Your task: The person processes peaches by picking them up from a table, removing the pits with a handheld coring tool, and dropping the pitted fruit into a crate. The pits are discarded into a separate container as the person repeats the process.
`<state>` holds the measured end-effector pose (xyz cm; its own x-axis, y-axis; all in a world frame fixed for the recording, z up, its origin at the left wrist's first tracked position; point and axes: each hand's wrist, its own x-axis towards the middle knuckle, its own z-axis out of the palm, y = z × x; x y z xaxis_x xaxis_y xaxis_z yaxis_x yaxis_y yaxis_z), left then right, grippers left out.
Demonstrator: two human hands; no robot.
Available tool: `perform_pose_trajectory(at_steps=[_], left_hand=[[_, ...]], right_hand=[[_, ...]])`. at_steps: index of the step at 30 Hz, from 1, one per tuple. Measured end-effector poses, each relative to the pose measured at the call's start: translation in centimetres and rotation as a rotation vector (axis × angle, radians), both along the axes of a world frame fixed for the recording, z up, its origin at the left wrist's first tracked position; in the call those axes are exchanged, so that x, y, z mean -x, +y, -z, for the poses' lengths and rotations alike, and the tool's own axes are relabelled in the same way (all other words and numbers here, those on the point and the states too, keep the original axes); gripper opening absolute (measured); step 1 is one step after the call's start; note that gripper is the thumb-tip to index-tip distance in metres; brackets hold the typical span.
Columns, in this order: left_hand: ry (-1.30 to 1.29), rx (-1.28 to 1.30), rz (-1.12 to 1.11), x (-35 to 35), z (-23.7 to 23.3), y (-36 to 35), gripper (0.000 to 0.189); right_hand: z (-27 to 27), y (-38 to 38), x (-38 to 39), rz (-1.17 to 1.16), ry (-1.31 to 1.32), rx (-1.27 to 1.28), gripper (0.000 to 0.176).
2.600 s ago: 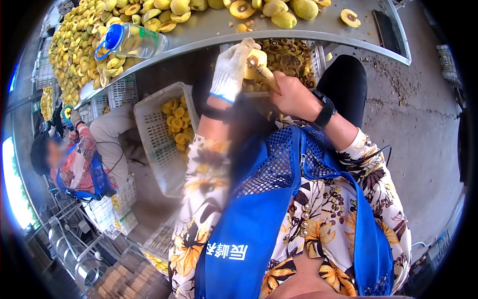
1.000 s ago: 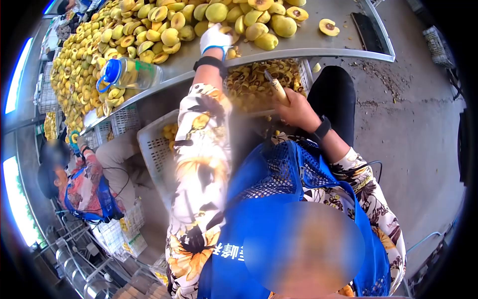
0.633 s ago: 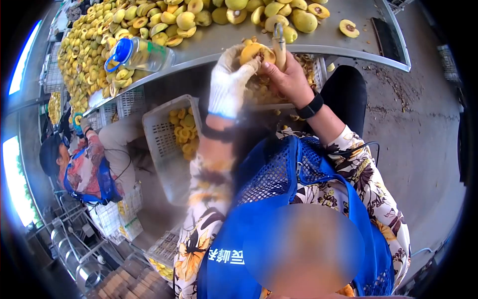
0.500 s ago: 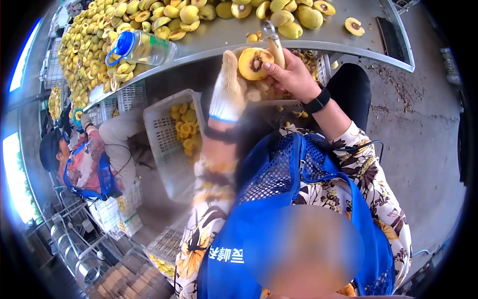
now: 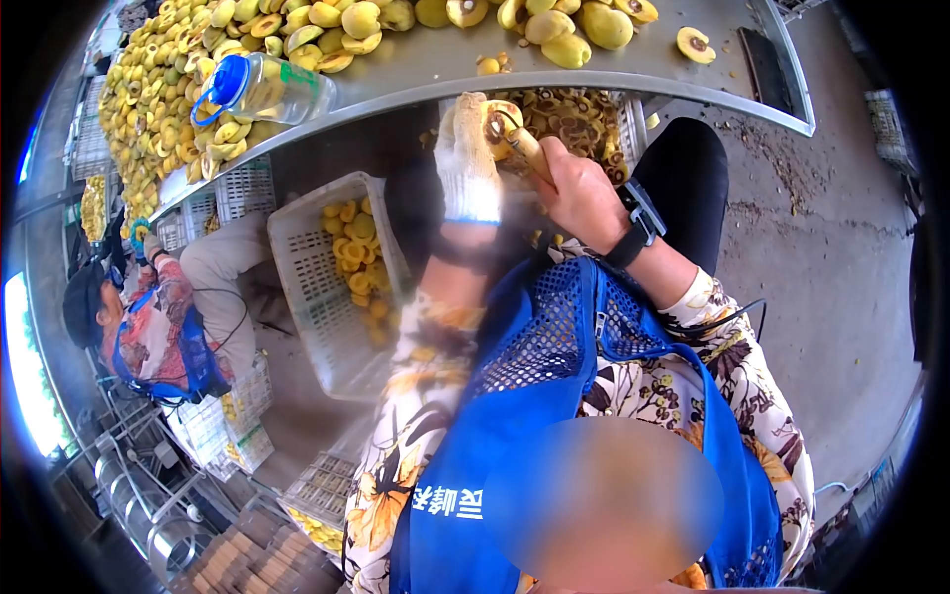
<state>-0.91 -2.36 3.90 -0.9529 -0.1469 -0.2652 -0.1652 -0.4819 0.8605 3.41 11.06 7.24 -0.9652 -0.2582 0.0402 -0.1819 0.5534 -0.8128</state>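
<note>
My left hand (image 5: 469,158), in a white knitted glove, is closed round a halved yellow fruit (image 5: 498,127) whose brown centre faces my other hand. My bare right hand (image 5: 579,193) grips the wooden handle of a coring tool (image 5: 531,154). The tool's metal end meets the cut face of the fruit. Both hands are just below the table's metal edge, over a crate (image 5: 629,134) of brown and yellow scraps.
Halved fruits (image 5: 178,89) are heaped on the metal table (image 5: 653,64), beside a blue-capped bottle (image 5: 282,89). A white crate (image 5: 327,297) of cored pieces stands left of my knees. A co-worker (image 5: 148,327) sits at the far left.
My left hand has closed round the fruit half, which was in my right hand's fingers. The coring tool has swung down from upright, and its metal end is now at the fruit.
</note>
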Motion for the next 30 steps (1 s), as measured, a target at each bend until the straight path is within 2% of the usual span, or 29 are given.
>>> perform_pose_trajectory(at_steps=[4, 7, 12, 14, 16, 20, 23, 24, 27, 28, 30], left_hand=[[0.139, -0.036, -0.088, -0.7, -0.8, 1.0, 0.025], [0.214, -0.076, -0.044, -0.9, -0.4, 1.3, 0.028], [0.252, 0.197, -0.084, -1.0, 0.2, 1.8, 0.034], [0.292, 0.183, -0.103, -1.2, 0.0, 2.1, 0.033], [0.313, 0.017, -0.099, -1.3, -0.6, 2.5, 0.031], [0.186, 0.312, 0.051, -0.4, -1.8, 0.7, 0.027], [-0.015, 0.238, 0.321, 0.3, -2.9, -0.6, 0.028], [-0.109, 0.174, 0.324, -0.1, -4.5, -0.4, 0.028], [0.097, 0.076, 0.174, -1.2, -4.0, 0.3, 0.030], [0.176, 0.037, 0.013, -1.3, -3.1, 1.3, 0.026], [0.017, -0.135, 0.013, -0.9, -1.7, 0.8, 0.027]], right_hand=[[0.5, -0.3, -0.3, 0.045, -0.016, -0.084, 0.021], [0.8, -0.5, -0.8, 0.094, 0.024, -0.102, 0.021], [1.4, -1.0, -1.2, 0.156, 0.051, -0.080, 0.020], [1.1, -1.1, -1.2, 0.149, -0.036, -0.069, 0.019], [1.1, -1.0, -1.2, 0.108, -0.094, -0.049, 0.019], [1.9, -0.3, -1.1, -0.014, -0.122, -0.043, 0.021], [2.2, 0.1, -0.9, -0.096, 0.010, 0.028, 0.024], [2.2, 0.2, -0.8, -0.122, 0.079, 0.071, 0.025], [0.9, -0.4, -0.8, -0.044, -0.329, 0.308, 0.023], [0.3, -0.7, -0.7, -0.023, -0.448, 0.363, 0.023], [-0.4, -1.0, -0.9, -0.028, -0.657, 0.404, 0.020]])
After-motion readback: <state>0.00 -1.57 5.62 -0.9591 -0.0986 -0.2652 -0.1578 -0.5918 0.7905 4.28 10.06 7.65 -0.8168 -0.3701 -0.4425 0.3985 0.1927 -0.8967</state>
